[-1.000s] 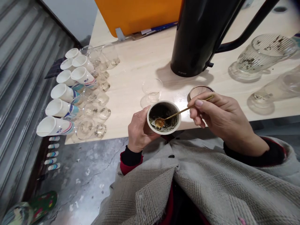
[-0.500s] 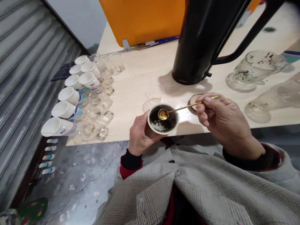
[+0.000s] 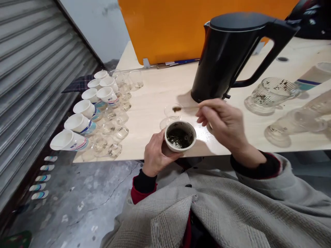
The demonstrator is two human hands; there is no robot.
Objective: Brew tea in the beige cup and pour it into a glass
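While gripping the white cup [image 3: 178, 149] with the left hand [image 3: 156, 155], has it at that hand's 2 o'clock, at the right hand's [image 3: 223, 122] 8 o'clock, and around the near edge of the table [image 3: 155, 93]. Curls the left hand partway around the cup's 8 o'clock side, touching its wall, and shows dark wet leaves [image 3: 181, 137] inside. Pinches the thin, blurred spoon [image 3: 190, 107] between right thumb and fingertips, and points it toward 9 o'clock, tipped with a dark clump [image 3: 177, 109]. Has that clump at the white cup's 12 o'clock, by the small clear cup [image 3: 169, 115]; cannot tell whether above or inside. Farther out, has the black kettle [image 3: 219, 62] at 1 o'clock, the ribbed glass [image 3: 272, 94] at 2, paper cups [image 3: 84, 108] well apart between 9 and 10, and the orange panel [image 3: 165, 34] at 12.
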